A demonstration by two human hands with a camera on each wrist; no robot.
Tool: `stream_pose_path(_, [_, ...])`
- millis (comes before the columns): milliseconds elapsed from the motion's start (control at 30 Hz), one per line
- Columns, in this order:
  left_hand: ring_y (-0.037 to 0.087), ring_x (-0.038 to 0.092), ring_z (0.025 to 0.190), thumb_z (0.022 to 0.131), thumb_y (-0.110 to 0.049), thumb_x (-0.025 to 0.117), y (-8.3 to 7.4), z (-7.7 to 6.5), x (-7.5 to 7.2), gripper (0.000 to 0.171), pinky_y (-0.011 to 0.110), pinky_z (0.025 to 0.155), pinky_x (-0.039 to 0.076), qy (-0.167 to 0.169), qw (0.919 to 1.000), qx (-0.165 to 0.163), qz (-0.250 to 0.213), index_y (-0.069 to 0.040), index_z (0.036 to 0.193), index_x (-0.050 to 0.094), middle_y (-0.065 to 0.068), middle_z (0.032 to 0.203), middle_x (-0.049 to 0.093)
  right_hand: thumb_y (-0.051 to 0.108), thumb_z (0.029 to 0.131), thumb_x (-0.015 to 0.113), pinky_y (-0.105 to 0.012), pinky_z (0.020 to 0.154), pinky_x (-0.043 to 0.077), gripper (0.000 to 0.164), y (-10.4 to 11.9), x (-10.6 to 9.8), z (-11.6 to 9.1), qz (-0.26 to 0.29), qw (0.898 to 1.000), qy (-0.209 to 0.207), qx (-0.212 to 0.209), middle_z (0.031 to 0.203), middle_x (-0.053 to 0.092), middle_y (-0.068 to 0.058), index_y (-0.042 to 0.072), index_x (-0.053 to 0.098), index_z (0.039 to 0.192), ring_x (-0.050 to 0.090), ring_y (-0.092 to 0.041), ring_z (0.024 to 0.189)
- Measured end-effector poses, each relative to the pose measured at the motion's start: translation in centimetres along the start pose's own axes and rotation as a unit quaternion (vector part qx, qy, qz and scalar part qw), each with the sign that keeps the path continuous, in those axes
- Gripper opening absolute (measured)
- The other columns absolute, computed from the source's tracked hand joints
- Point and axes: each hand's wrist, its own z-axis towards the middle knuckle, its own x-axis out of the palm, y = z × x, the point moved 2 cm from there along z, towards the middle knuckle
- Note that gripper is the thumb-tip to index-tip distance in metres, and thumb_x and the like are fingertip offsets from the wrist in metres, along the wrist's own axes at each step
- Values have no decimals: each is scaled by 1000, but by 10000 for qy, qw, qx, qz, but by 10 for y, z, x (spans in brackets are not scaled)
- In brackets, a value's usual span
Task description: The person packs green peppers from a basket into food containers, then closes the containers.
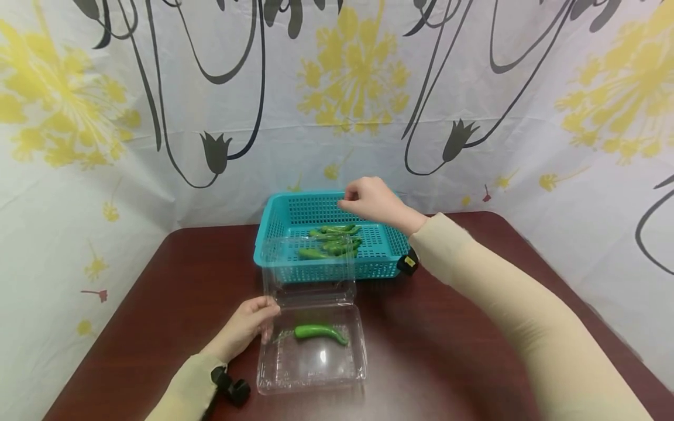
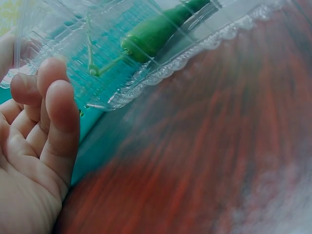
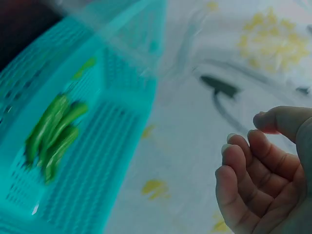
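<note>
A clear plastic clamshell box [image 1: 316, 377] lies with its lid raised at the back, in the middle of the table. One green chili pepper [image 1: 319, 332] with a long stem rests in its base; the left wrist view shows the same pepper [image 2: 148, 39] through the plastic. At the box's left edge, near the hinge, my left hand [image 1: 250, 321] grips the plastic between thumb and fingers. Over a turquoise basket [image 1: 263, 234] hovers my right hand [image 1: 372, 200], fingers loosely curled and holding nothing. Several green chili peppers [image 3: 53, 129] lie on the basket's floor.
A dark reddish-brown table [image 1: 447, 345] carries box and basket. Right behind it hangs a white cloth [image 1: 337, 152] with yellow and grey flower prints, which also runs along both sides. The raised lid [image 1: 310, 286] stands in front of the basket's near wall.
</note>
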Motion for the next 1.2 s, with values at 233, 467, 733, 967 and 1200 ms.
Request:
stream_pose_path(233, [10,50,46,98,-15,57,2,-1,-3,35,25,48,48,5,10000,37,-65,17,91,44,0,59,49,21,95,62,-41,82,50,24,-36,24,27,-632,9938,825,395,110,66,-10,6,66,114,62,-24,97])
stream_pose_path(467, [10,50,46,98,-15,57,2,1,-2,37,25,46,47,-56,9999,-14,-116,19,93,43,-1,61,50,19,96,61,-43,93,48,38,-58,49,46,-1007,9791,1665,588,134,55,-12,7,57,132,53,-28,120])
stream_pose_path(733, [10,51,46,97,-14,57,1,2,-1,22,24,46,47,21,9999,11,-141,5,88,52,0,58,50,15,96,59,-43,93,48,40,-63,61,62,-1066,9709,2068,571,137,51,-15,4,56,134,51,-31,123])
stream_pose_path(967, [9,52,45,98,-14,57,-1,1,-2,18,24,46,47,56,9999,24,-137,1,88,54,-1,55,51,13,95,60,-43,94,47,40,-63,63,72,-1214,9670,2167,566,136,53,-14,5,55,134,50,-30,124])
stream_pose_path(1200, [8,52,45,98,-14,56,0,-4,-4,18,23,47,47,103,9998,18,-187,2,90,55,-2,56,51,13,95,60,-42,91,49,40,-70,70,78,-1233,9647,2229,669,134,54,-14,6,56,134,52,-29,120])
